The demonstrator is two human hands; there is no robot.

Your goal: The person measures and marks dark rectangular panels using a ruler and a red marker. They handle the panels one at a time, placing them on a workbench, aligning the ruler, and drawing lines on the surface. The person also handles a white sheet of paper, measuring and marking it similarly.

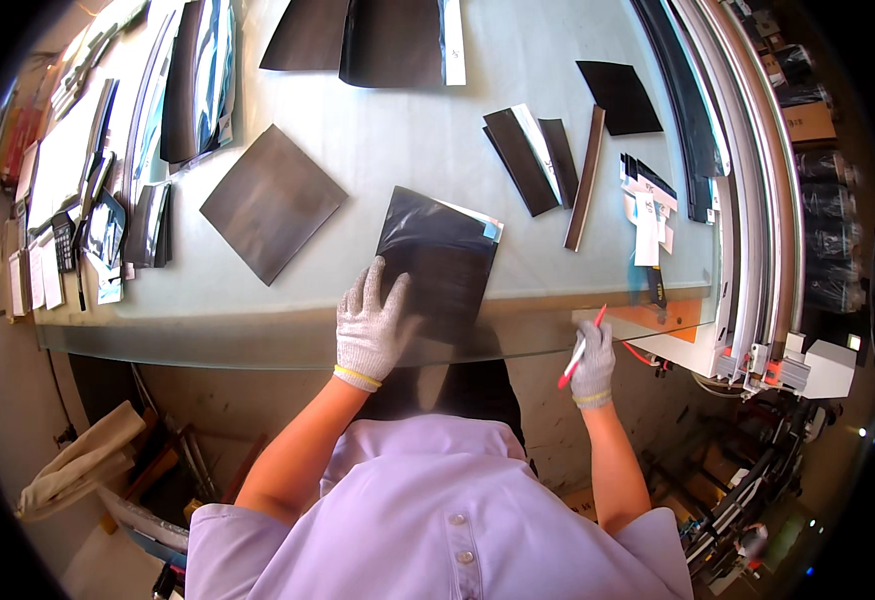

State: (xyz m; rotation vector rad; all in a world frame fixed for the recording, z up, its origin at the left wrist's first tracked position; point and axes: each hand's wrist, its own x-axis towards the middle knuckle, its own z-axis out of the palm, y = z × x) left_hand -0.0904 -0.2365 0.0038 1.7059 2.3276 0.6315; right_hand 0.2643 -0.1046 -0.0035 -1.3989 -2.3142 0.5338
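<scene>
My left hand (368, 322), in a pale knit glove with a yellow cuff, lies flat with its fingers spread on the left side of a dark glossy sheet stack (438, 265). White paper and a small light-blue patch show at the stack's upper right corner. My right hand (594, 368), gloved the same way, is closed around a red-and-white pen (578, 352) at the table's front edge, apart from the stack. Left of the stack, a dark brown square sheet (274, 205) lies turned cornerwise.
The glass-topped table (378, 130) carries dark strips (524, 160), a narrow brown strip (586, 180), a black square (620, 97) and paper labels (648, 220). A yellow-and-black cutter (657, 286) lies near the front right. Stacked sheets (198, 80) fill the left; a metal rail (758, 180) borders the right.
</scene>
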